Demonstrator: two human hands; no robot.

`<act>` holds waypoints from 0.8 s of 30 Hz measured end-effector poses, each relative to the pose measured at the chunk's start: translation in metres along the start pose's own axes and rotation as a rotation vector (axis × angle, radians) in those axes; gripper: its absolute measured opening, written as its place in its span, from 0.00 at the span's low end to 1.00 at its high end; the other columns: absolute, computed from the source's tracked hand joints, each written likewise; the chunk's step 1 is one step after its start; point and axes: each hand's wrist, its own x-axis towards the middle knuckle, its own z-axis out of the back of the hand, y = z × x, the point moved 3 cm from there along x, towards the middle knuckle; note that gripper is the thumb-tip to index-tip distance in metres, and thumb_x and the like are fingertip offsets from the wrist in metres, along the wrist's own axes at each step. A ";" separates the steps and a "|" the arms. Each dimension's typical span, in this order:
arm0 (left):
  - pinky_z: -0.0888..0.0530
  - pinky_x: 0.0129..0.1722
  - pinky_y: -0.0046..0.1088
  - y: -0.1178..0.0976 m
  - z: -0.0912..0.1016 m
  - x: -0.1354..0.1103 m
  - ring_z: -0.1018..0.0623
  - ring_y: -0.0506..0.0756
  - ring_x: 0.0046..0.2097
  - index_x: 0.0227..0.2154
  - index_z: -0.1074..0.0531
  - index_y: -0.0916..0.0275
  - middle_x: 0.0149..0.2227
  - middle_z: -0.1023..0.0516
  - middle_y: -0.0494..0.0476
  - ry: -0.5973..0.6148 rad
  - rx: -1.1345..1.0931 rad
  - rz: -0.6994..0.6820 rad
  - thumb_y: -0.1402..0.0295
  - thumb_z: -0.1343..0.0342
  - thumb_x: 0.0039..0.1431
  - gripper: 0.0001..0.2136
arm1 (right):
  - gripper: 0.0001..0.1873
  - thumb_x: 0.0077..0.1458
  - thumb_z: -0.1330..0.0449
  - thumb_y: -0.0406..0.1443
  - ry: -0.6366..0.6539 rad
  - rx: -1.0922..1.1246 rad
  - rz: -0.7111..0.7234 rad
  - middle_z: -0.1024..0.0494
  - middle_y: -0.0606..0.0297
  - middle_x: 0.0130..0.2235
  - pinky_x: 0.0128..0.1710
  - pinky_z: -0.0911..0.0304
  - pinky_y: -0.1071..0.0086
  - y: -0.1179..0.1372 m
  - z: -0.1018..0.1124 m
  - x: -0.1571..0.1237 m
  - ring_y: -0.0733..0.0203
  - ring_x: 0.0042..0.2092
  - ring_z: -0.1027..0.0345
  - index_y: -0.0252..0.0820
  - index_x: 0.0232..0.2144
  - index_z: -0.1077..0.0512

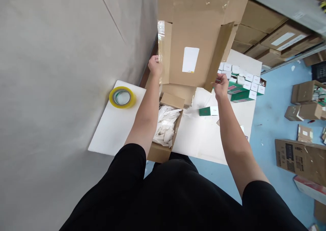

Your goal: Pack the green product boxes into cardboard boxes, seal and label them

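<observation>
A big brown cardboard box (196,30) with a white label stands raised over the white table (114,129), its taped flaps open. My left hand (155,65) is closed on its left taped edge. My right hand (221,85) grips the lower corner of its right flap. Below the big box sits a smaller open carton (163,149) filled with white paper packets (165,125). A single green and white small box (209,111) lies on the table between my arms.
A roll of yellow tape (122,97) rests at the table's left end by the grey wall. Several green and white small boxes (244,85) are stacked at the far right of the table. Cartons (300,159) lie on the blue floor, and more fill shelves (280,37).
</observation>
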 end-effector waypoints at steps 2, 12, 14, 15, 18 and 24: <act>0.24 0.51 0.35 -0.025 -0.008 -0.017 0.17 0.56 0.45 0.44 0.25 0.63 0.43 0.17 0.59 -0.015 -0.031 -0.007 0.80 0.39 0.57 0.12 | 0.18 0.52 0.31 0.36 -0.028 -0.006 0.003 0.25 0.67 0.41 0.43 0.28 0.66 0.015 0.017 -0.006 0.60 0.43 0.27 0.47 0.45 0.30; 0.23 0.54 0.31 -0.160 -0.027 -0.153 0.18 0.55 0.49 0.47 0.23 0.62 0.46 0.17 0.59 0.002 -0.185 -0.192 0.78 0.41 0.55 0.16 | 0.20 0.42 0.33 0.30 -0.193 0.093 0.041 0.21 0.66 0.42 0.43 0.30 0.67 0.084 0.139 -0.079 0.58 0.45 0.26 0.46 0.40 0.29; 0.23 0.55 0.33 -0.182 -0.024 -0.186 0.18 0.56 0.50 0.48 0.22 0.63 0.48 0.17 0.61 0.021 -0.174 -0.224 0.79 0.42 0.54 0.18 | 0.20 0.39 0.34 0.30 -0.199 0.134 0.045 0.20 0.65 0.42 0.45 0.30 0.65 0.092 0.164 -0.105 0.57 0.46 0.26 0.45 0.38 0.29; 0.24 0.56 0.34 -0.192 -0.022 -0.203 0.18 0.56 0.51 0.48 0.22 0.63 0.49 0.17 0.62 0.030 -0.171 -0.243 0.78 0.42 0.54 0.18 | 0.20 0.38 0.34 0.31 -0.199 0.154 0.042 0.20 0.64 0.42 0.46 0.30 0.64 0.093 0.176 -0.119 0.56 0.46 0.26 0.44 0.38 0.29; 0.24 0.58 0.36 -0.219 -0.016 -0.256 0.18 0.57 0.51 0.48 0.21 0.64 0.51 0.17 0.63 0.056 -0.169 -0.294 0.78 0.42 0.54 0.18 | 0.20 0.38 0.34 0.34 -0.206 0.196 0.024 0.19 0.63 0.42 0.48 0.30 0.61 0.091 0.213 -0.166 0.55 0.46 0.26 0.44 0.38 0.29; 0.23 0.59 0.40 -0.241 -0.006 -0.364 0.16 0.58 0.50 0.45 0.20 0.64 0.48 0.15 0.62 0.111 -0.168 -0.273 0.78 0.42 0.50 0.18 | 0.21 0.36 0.34 0.37 -0.221 0.301 -0.013 0.19 0.64 0.40 0.49 0.30 0.59 0.052 0.274 -0.256 0.54 0.44 0.25 0.44 0.37 0.29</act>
